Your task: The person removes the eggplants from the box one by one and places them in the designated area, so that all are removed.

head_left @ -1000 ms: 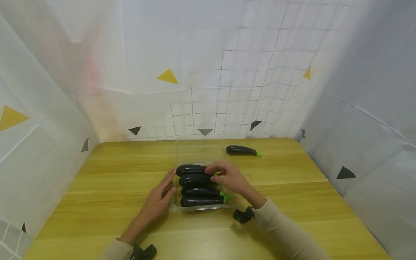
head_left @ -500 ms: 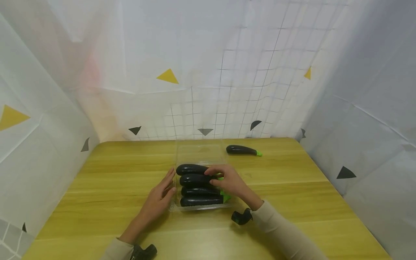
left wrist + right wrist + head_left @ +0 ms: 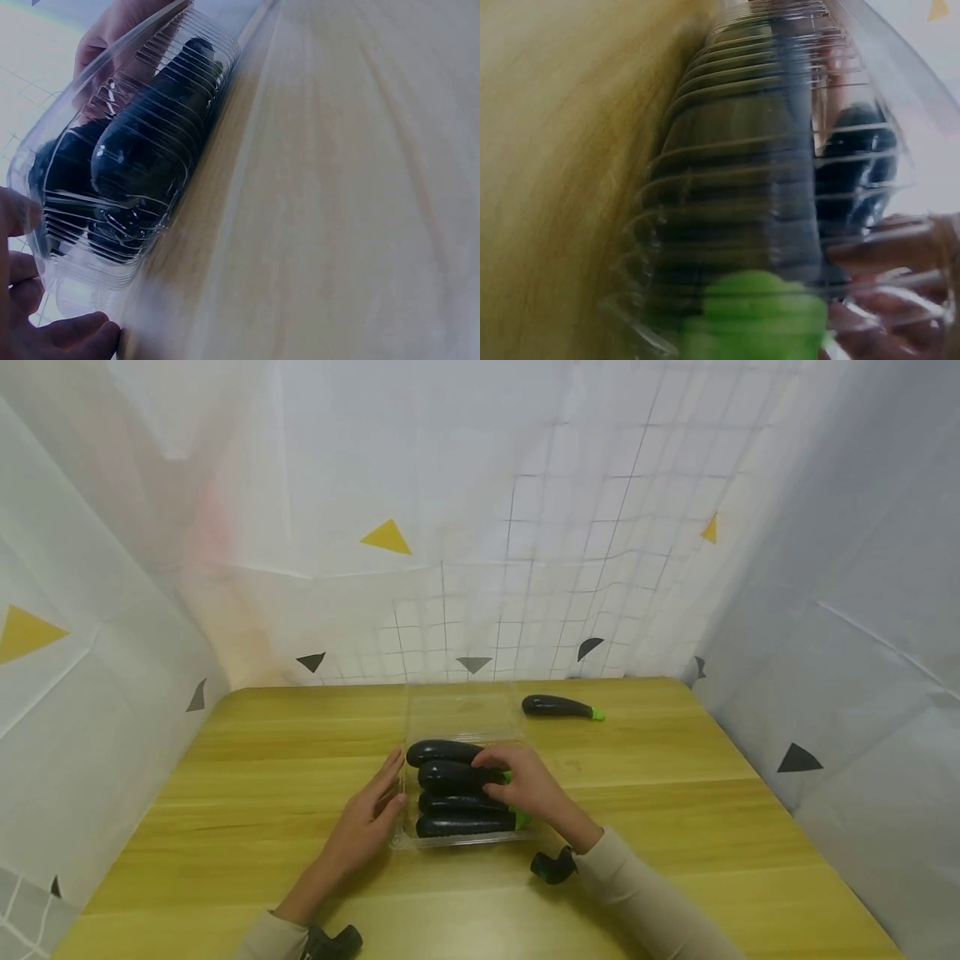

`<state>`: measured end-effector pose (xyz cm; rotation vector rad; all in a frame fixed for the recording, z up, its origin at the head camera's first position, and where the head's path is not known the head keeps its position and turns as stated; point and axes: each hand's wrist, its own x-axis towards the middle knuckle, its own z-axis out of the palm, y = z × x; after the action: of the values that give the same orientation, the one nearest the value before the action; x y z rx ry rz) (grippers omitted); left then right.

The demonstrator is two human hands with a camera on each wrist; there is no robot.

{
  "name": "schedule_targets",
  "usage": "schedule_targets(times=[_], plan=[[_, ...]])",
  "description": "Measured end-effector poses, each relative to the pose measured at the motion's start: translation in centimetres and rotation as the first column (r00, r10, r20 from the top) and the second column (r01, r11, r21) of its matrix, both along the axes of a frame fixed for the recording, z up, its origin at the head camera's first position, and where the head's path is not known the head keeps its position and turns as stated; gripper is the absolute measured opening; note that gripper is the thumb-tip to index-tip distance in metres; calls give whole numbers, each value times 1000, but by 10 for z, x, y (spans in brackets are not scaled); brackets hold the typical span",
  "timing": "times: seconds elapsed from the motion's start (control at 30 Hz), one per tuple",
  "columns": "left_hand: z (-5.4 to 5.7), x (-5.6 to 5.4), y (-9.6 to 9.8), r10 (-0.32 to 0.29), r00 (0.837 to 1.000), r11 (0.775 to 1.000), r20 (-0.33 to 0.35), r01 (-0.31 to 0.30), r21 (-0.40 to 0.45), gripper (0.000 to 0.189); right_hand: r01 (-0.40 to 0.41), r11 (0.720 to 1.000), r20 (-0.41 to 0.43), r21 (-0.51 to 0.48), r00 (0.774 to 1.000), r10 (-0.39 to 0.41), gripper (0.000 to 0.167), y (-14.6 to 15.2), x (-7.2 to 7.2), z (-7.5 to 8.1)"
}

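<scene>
A clear plastic clamshell container [image 3: 463,710] lies on the table with its lid folded back. Several dark eggplants fill its base in a stack of rows. My right hand [image 3: 528,787] reaches in from the right and grips the stem end of the second eggplant [image 3: 450,775] from the back, between thumb and fingers. With fingers extended, my left hand [image 3: 366,820] rests against the container's left wall. Through the ribbed wall [image 3: 172,127] the left wrist view shows dark eggplants. A green eggplant cap [image 3: 761,319] shows large in the right wrist view.
One more eggplant [image 3: 558,707] lies on the wooden table [image 3: 262,793] behind and to the right of the container. White sheeting [image 3: 322,468] with yellow and black shapes encloses the back and both sides.
My right hand has shifted slightly toward me, and the eggplant in its grip has slid a little forward and right. The left hand has stayed in place.
</scene>
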<state>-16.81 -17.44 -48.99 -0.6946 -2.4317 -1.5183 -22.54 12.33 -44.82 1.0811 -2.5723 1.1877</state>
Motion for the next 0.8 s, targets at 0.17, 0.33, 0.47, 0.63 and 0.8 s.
schedule_targets(times=[0.17,0.33,0.47,0.63,0.8], plan=[[-1,-1,0,6,1000,1000,-4,-6,-1,57,24,999,6,24,1000,-24,34,-1,2,1],[-4,-2,-1,5,1000,1000,-4,-5,-1,57,37,999,1,17,999,-37,34,0,2,-1],[-4,-2,-1,2,1000,1000,-3,-2,1,57,42,999,14,-3,999,-42,32,2,3,-1],[-4,-2,-1,2,1000,1000,-6,-2,3,58,41,999,38,-31,998,-40,30,4,4,3],[-3,-2,-1,0,1000,1000,-7,0,10,57,42,998,60,-45,997,-39,28,6,5,8]])
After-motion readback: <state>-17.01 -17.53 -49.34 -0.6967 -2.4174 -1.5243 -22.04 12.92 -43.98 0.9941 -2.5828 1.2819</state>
